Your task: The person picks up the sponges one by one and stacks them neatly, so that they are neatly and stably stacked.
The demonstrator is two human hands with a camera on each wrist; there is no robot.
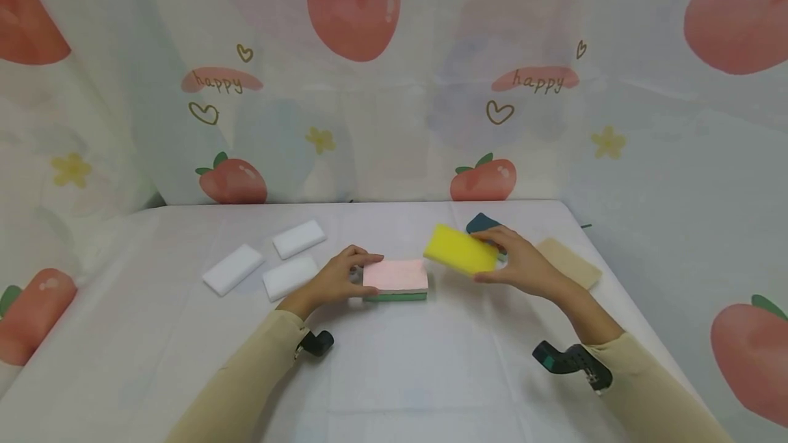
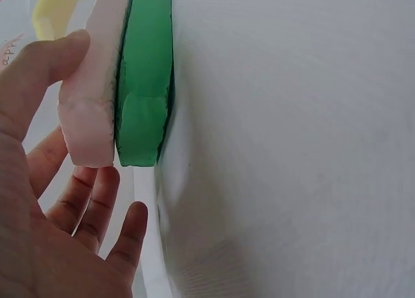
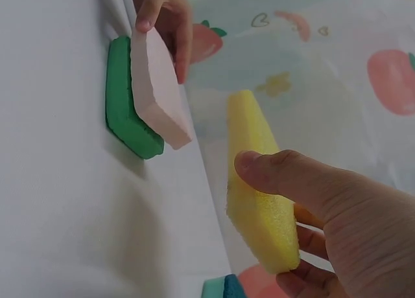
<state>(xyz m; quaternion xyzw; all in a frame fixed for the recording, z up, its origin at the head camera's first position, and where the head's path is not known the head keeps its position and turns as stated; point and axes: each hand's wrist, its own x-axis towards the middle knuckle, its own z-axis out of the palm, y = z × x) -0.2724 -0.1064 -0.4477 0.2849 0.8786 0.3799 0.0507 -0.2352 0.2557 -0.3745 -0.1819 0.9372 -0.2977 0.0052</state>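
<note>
A pink sponge [image 1: 395,275] lies flat on top of a green sponge [image 1: 397,297], which rests on the white table. My left hand [image 1: 335,277] holds the pink one at its left end, thumb on the near side and a finger at the far side. In the left wrist view the other fingers [image 2: 104,201] spread past its end. My right hand [image 1: 523,262] pinches a yellow sponge [image 1: 460,249] by its right end. This sponge is tilted in the air, to the right of the stacked pair, as the right wrist view also shows.
Several white sponges [image 1: 232,269] lie at the left of the table [image 1: 394,374]. Behind the right hand is a dark blue sponge [image 1: 482,222], partly hidden. A beige sponge [image 1: 569,262] lies near the right edge. A printed cloth [image 1: 406,122] hangs behind.
</note>
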